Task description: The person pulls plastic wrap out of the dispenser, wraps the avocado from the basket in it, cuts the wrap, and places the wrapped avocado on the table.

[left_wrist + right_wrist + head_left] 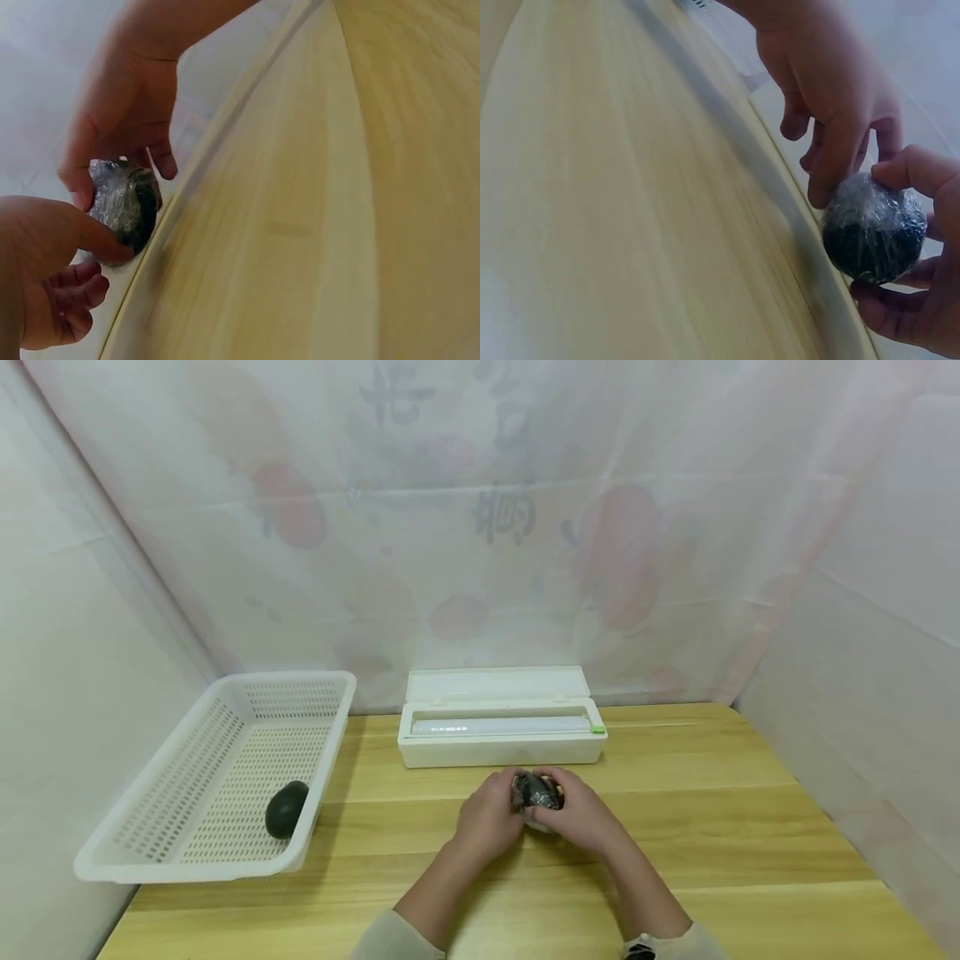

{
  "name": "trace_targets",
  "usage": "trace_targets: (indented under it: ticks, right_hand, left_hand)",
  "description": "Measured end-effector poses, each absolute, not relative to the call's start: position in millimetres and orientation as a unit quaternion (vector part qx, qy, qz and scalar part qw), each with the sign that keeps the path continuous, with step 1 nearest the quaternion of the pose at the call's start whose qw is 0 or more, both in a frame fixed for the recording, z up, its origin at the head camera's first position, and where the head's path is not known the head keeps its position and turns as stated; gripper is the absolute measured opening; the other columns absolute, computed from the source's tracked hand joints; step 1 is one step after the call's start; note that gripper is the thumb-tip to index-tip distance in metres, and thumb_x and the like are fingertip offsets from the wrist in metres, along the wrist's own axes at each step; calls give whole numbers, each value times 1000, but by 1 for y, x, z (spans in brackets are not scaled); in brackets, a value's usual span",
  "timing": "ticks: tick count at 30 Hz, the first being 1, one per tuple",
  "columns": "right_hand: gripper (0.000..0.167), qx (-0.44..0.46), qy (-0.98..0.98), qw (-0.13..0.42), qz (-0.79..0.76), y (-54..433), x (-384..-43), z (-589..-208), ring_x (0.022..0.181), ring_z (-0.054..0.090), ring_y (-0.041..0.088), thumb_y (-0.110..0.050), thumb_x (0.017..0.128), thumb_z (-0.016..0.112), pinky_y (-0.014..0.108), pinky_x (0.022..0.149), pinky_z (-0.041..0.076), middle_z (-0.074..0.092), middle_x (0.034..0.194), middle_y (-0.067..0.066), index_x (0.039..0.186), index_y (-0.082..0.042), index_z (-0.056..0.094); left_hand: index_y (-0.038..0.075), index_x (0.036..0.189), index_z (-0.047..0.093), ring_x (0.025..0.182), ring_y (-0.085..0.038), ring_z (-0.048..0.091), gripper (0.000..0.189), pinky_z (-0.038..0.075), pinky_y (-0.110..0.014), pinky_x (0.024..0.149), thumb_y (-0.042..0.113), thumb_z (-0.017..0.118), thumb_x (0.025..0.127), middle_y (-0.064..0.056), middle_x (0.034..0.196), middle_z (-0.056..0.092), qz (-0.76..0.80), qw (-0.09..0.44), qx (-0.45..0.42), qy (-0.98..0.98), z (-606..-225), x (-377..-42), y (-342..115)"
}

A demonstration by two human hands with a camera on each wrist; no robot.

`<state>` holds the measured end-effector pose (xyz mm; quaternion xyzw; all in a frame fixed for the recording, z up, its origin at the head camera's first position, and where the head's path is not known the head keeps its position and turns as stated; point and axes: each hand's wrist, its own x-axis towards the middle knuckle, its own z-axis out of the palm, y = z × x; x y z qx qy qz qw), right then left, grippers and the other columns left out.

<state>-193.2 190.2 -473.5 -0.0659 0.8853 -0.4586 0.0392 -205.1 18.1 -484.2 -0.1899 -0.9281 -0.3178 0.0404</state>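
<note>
A dark avocado (537, 791) wrapped in crinkled cling film is between both hands, just in front of the white dispenser box. My right hand (587, 817) grips it from the right; in the right wrist view its thumb lies on the film, with fingers beneath the dark fruit (876, 244). From the other side, my left hand (487, 820) holds the wrapped avocado, one digit against the film in the left wrist view. The remaining fingers of the left hand (41, 262) are bent below it. Part of the avocado is hidden by the hands.
The open white dispenser box (502, 752) holds a roll of cling film (502, 726), with a small green slider (597, 729) at its right end. At left, a white perforated basket (217, 868) contains another dark avocado (285, 810). Pale curtains surround the wooden table (750, 827).
</note>
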Motion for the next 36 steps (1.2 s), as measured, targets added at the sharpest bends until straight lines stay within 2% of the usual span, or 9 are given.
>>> trace_targets:
  ticks: [2,5,9,12,15,23,27,33,36]
  right_hand:
    - [56,-68,891,28,-447,193,-194,-474,107,55,23,-30,80,77,36,83,48,58,127,8,131,-18,57]
    - [56,-64,901,18,-428,200,-196,-474,109,55,25,-30,81,76,41,87,48,58,128,8,132,-17,56]
    - [56,-54,914,14,-401,217,-196,-475,115,55,29,-31,85,73,47,92,48,56,132,12,135,-15,54]
    - [57,-49,923,9,-381,233,-196,-475,119,54,33,-34,88,70,51,93,48,55,135,16,138,-13,52]
    - [61,-45,931,4,-362,248,-196,-473,120,53,37,-39,90,68,54,92,47,52,137,21,141,-11,48]
    - [69,-16,939,-3,-344,287,-204,-470,122,50,43,-43,94,63,56,92,46,47,141,27,147,-5,40]
    - [72,-6,942,-13,-336,305,-214,-470,122,49,46,-43,95,61,60,93,45,44,141,31,148,-1,36]
    - [75,-4,943,-35,-331,323,-236,-467,126,43,52,-41,97,58,66,98,40,39,144,35,150,4,30]
    - [78,4,945,-33,-327,325,-247,-467,127,39,55,-46,99,52,67,98,39,32,145,38,152,4,25]
  left_hand:
    - [16,138,51,110,-23,64,62,56,-43,85,16,78,82,-7,121,65,-314,37,-186,-930,-485,-207,21]
    - [17,144,46,103,-20,64,68,56,-37,79,17,77,83,-5,119,65,-303,30,-194,-933,-486,-209,24]
    - [19,140,51,97,-15,62,55,54,-31,74,23,71,89,0,111,65,-277,36,-223,-934,-485,-213,22]
    - [19,137,55,110,-17,60,45,54,-34,84,27,66,94,0,120,64,-263,53,-243,-932,-481,-215,16]
    - [18,134,58,116,-18,58,41,53,-35,91,27,65,95,1,124,62,-251,75,-258,-930,-476,-218,8]
    - [15,125,64,109,-19,59,32,53,-31,88,22,67,93,0,117,63,-238,149,-282,-917,-468,-226,-25]
    - [14,123,64,110,-21,58,31,52,-34,92,21,68,93,-2,117,63,-240,159,-263,-921,-462,-234,-44]
    - [11,121,66,113,-26,57,32,49,-41,96,19,70,91,-6,116,64,-228,202,-251,-919,-444,-247,-72]
    - [9,123,65,119,-28,55,34,46,-44,101,19,70,91,-8,122,62,-235,194,-231,-924,-438,-254,-84]
